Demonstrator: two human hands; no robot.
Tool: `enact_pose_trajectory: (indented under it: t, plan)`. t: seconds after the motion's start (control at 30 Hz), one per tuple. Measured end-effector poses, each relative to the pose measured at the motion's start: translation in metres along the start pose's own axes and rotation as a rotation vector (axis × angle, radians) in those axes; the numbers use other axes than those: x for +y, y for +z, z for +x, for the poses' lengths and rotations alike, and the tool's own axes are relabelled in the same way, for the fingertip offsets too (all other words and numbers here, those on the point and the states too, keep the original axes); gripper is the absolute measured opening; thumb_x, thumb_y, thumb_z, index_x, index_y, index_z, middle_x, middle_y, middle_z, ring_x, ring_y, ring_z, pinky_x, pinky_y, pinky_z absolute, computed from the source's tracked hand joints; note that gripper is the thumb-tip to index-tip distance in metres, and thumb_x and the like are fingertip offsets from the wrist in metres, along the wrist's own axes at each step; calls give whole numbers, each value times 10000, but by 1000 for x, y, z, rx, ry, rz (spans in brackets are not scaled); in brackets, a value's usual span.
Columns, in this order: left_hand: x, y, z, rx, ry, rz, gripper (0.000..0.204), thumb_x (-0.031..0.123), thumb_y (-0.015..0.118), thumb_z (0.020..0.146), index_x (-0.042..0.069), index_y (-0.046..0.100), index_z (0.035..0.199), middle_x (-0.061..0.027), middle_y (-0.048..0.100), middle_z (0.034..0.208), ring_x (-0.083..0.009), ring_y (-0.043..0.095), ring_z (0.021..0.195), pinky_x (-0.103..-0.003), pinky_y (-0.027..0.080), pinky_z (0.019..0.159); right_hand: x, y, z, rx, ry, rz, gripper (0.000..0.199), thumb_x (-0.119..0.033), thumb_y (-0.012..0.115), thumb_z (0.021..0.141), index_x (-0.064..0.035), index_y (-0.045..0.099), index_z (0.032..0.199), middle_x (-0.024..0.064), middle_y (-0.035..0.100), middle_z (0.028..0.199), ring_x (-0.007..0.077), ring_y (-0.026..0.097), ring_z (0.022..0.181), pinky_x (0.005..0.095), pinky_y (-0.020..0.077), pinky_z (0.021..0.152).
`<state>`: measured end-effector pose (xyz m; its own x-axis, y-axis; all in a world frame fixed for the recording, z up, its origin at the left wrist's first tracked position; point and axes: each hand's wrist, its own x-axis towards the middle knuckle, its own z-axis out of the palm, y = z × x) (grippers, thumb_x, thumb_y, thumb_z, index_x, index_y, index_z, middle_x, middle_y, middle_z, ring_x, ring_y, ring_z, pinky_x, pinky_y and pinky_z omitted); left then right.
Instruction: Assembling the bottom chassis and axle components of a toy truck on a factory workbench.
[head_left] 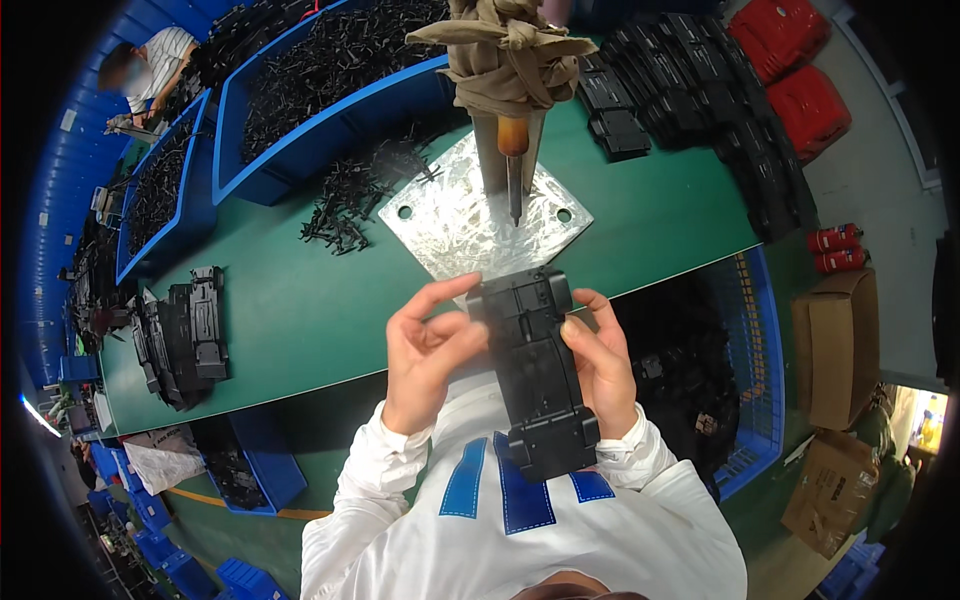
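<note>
While both hands grip it, the black plastic part (535, 370) hangs over the green table's (300, 300) near edge.
Left hand (428, 350) and right hand (600, 362) clamp its sides.

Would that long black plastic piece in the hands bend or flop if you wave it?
Probably not. The black plastic piece stays straight though the left hand and right hand grip only its upper half. It looks hollow, so likely light. Flat sides shouldn't roll.
</note>
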<state>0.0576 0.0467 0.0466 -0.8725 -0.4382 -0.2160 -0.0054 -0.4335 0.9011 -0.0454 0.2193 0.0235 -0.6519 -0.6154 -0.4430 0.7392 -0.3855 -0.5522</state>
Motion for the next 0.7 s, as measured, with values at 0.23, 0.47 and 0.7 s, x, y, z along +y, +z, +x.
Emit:
enact_pose_trajectory:
  t: [0.23,0.47,0.7]
  plan:
    - [32,19,-40,-45,444,-8,568,-61,725,733,-91,525,1264,-175,656,1149,-228,656,1055,-335,506,936,-21,26,-39,-259,-193,-77,596,94,611,802,-74,337,1304,106,662,968,124,595,890,245,461,788]
    - [48,30,-46,-327,803,-93,542,-53,809,658,-114,566,1138,-358,652,870,-372,702,824,-409,607,684,-25,39,-59,-623,-413,134,664,146,736,754,-55,322,1232,242,678,902,312,663,896,473,527,887]
    - [59,27,-48,-395,819,44,571,1,856,652,-48,541,1125,-258,660,750,-375,704,762,-378,601,604,-20,36,-55,-757,-539,156,699,238,671,695,-13,303,1233,305,663,908,366,658,905,471,555,805]
